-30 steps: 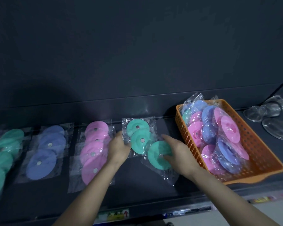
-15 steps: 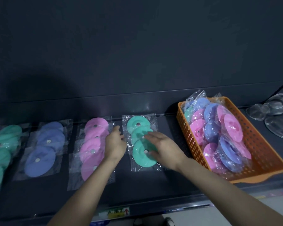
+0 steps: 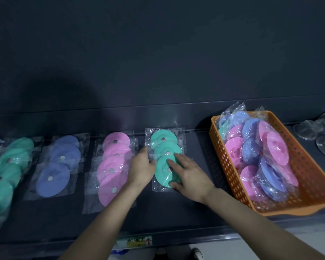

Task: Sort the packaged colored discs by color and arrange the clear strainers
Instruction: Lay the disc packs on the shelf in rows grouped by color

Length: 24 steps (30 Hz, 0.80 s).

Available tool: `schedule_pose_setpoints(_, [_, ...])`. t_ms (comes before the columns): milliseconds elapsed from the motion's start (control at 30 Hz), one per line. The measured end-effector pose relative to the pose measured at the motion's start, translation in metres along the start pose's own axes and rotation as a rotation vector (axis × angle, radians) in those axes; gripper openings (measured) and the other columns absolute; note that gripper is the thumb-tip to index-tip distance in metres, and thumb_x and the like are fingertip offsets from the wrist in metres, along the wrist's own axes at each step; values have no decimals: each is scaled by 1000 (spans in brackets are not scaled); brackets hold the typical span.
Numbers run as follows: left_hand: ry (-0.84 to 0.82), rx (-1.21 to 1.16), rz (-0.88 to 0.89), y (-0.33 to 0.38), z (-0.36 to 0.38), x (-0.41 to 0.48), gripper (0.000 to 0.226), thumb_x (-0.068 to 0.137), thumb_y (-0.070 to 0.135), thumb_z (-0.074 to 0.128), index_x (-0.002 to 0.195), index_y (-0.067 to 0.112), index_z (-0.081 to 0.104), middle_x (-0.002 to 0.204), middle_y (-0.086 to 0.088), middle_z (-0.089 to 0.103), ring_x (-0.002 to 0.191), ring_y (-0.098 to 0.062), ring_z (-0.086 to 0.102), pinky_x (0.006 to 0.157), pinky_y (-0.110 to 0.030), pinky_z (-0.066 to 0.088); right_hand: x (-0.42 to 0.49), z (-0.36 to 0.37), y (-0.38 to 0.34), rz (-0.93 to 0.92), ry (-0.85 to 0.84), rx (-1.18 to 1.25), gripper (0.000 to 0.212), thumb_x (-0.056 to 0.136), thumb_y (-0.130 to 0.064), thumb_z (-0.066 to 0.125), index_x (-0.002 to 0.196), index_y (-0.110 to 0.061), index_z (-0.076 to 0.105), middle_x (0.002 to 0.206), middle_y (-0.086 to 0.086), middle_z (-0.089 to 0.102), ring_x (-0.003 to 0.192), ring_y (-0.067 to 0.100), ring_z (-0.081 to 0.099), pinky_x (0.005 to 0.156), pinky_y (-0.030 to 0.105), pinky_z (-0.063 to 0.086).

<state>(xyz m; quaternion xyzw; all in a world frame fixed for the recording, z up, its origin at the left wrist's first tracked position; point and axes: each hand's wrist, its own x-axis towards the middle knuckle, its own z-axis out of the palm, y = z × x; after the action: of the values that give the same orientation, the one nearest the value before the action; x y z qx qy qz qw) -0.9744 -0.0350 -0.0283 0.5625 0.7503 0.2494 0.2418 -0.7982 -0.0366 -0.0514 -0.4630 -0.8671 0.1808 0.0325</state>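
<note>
Three packaged green discs lie overlapping in a column in the middle of the dark shelf. On the nearest green disc (image 3: 162, 172) rests my right hand (image 3: 189, 174), fingers laid over it and thumb at its near edge. My left hand (image 3: 141, 168) touches the left edge of that column's wrappers, fingers loosely bent. Left of it lie a pink disc column (image 3: 114, 167), a blue disc column (image 3: 59, 165) and another green disc column (image 3: 7, 169). Clear strainers (image 3: 316, 131) sit at the far right.
An orange perforated basket (image 3: 296, 158) right of my hands holds several more packaged pink, blue and green discs. A dark wall rises behind the shelf. The shelf's front edge carries a small label (image 3: 134, 241).
My right hand carried the third green disc left and laid it at the near end of the green column. My left hand stayed at the column's left edge.
</note>
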Motion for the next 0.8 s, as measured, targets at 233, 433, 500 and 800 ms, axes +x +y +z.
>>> schedule_pose_setpoints(233, [-25,32,229,25,0,-5,54,87,32,62,135,13,48,138,-4,51,125,-20,49,100,-18,30,-26,-48,3,46,266,81,49,88,-21,59,135,-10,48,150,11,33,142,24,27,111,22,23])
schedule_pose_setpoints(433, [-133,50,418,70,15,-13,56,87,37,61,136,14,47,143,-2,45,131,-14,39,97,-5,14,-76,-87,32,209,471,23,31,82,-9,64,114,-6,64,132,17,53,117,34,56,87,37,51])
schedule_pose_setpoints(500, [-149,53,460,86,23,-16,58,88,39,60,139,16,45,147,0,40,135,-12,35,102,-9,15,-90,-96,45,271,509,35,30,84,-7,61,113,-6,64,137,17,50,117,35,55,83,40,52])
schedule_pose_setpoints(800, [-215,78,655,157,62,-29,55,90,34,57,139,13,44,148,-2,38,135,-14,35,101,-9,14,-124,-108,117,511,535,138,50,83,-21,65,130,-10,51,142,17,42,120,37,51,90,41,47])
